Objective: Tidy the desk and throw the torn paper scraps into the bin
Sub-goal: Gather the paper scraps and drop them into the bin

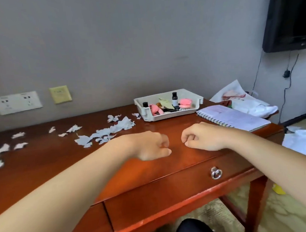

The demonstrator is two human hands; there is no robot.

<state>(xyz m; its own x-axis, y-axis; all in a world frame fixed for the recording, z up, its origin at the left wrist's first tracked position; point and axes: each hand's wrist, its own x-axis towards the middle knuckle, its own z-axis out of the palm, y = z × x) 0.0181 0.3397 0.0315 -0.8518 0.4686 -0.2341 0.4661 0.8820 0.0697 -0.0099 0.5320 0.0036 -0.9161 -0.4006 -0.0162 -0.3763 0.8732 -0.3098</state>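
I have bare bench (42, 161) along the near edge, free for a pass toward the paper scraps (104, 133) strewn on the left. At the back right, the white tray (168, 116) and the spiral notebook (240, 118) just beside it block the way.

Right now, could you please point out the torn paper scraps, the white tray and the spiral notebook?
torn paper scraps (84, 140), head view, on the middle cluster.
white tray (168, 115), head view, on its front wall.
spiral notebook (234, 117), head view, on the open page.
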